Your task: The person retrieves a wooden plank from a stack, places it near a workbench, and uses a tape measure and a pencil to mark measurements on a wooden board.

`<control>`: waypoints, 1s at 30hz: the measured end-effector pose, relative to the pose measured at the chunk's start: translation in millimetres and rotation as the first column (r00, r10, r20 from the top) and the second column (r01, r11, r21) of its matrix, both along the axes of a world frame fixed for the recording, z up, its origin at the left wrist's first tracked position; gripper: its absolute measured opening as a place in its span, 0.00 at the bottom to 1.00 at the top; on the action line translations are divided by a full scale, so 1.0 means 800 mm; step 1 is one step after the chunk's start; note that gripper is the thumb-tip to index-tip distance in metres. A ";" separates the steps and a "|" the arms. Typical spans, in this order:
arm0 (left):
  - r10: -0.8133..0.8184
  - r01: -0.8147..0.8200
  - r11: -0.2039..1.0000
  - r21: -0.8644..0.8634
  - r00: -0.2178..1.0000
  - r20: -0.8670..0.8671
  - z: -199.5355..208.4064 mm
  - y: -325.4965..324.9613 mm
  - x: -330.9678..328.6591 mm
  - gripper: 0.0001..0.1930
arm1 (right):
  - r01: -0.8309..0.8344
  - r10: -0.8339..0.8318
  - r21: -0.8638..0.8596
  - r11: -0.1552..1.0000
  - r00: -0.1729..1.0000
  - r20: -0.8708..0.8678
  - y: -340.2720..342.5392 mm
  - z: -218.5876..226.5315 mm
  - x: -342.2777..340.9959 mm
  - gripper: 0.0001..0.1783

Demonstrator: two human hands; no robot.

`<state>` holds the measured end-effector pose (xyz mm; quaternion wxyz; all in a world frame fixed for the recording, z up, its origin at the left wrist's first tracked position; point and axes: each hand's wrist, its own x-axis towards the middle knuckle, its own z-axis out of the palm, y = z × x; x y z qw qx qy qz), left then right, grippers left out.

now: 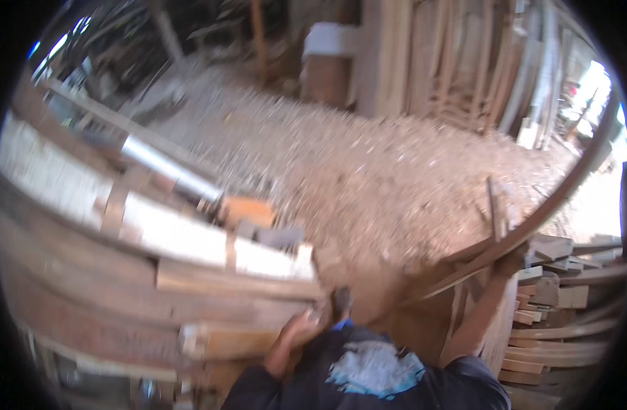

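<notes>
My right hand (513,260) reaches out to the right and grips a long wooden board (556,198), which slants up toward the upper right and looks bent near the picture's rim. The board's lower end runs down in front of my body. Close to my waist, my left hand (304,328) is beside the end of a wooden workbench (88,287). Motion blur smears its fingers, so whether it holds anything does not show.
An orange and grey tool (248,212) lies across the bench by a pale tube-like piece (166,167). Stacked timber offcuts (559,294) are at my right. Tall planks (457,61) lean at the back, near a post with a white cover (330,39). Shavings (368,171) litter the floor.
</notes>
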<state>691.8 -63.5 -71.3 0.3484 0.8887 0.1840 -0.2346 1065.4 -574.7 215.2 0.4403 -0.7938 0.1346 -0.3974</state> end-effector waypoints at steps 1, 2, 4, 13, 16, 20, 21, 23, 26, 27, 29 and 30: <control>-0.092 0.092 0.996 0.008 0.996 0.016 0.014 0.003 0.035 0.39 | 0.023 -0.022 0.035 0.999 0.999 -0.035 0.027 0.011 -0.001 0.31; -0.080 0.070 0.991 -0.115 0.993 -0.089 0.025 0.005 0.073 0.40 | -0.015 0.020 0.129 0.992 0.999 -0.043 0.058 0.027 0.001 0.32; -0.123 0.076 0.971 -0.225 0.971 -0.203 0.043 0.006 0.154 0.40 | -0.188 0.133 0.511 0.839 0.981 0.141 0.082 0.071 0.005 0.37; -0.227 0.289 0.756 -0.587 0.957 0.179 0.122 -0.116 0.465 0.39 | -0.042 0.105 0.533 0.845 0.991 -0.088 0.067 0.076 0.078 0.42; -0.437 0.529 0.591 -0.609 0.844 0.310 0.159 -0.175 0.557 0.41 | -0.101 0.125 0.657 0.747 0.992 0.011 0.096 0.081 0.103 0.32; -0.581 0.708 0.499 -0.500 0.701 0.413 0.282 -0.264 0.653 0.43 | -0.328 0.367 0.247 0.912 0.921 -0.129 -0.014 -0.100 0.194 0.24; -0.528 0.759 0.415 -0.501 0.650 0.547 0.273 -0.286 0.678 0.45 | -0.304 0.292 -0.080 0.949 0.948 -0.127 -0.007 -0.113 0.221 0.20; -0.474 0.800 0.309 -0.515 0.599 0.645 0.296 -0.312 0.728 0.48 | -0.288 0.324 0.189 0.939 0.925 -0.198 -0.002 -0.142 0.263 0.19; -0.429 0.557 0.651 -0.515 0.830 0.356 0.332 -0.330 0.796 0.39 | -0.286 0.294 0.073 0.955 0.907 -0.302 0.031 -0.134 0.337 0.25; -0.330 0.597 0.545 -0.589 0.798 0.504 0.303 -0.329 0.823 0.33 | -0.286 0.264 0.007 0.958 0.873 -0.409 0.034 -0.143 0.365 0.26; -0.385 0.554 0.600 -0.577 0.833 0.398 0.296 -0.325 0.869 0.30 | -0.273 0.308 0.150 0.950 0.893 -0.327 0.044 -0.141 0.397 0.28; -0.376 0.543 0.604 -0.583 0.840 0.392 0.298 -0.328 0.885 0.30 | -0.247 0.276 0.123 0.961 0.866 -0.416 0.035 -0.145 0.410 0.29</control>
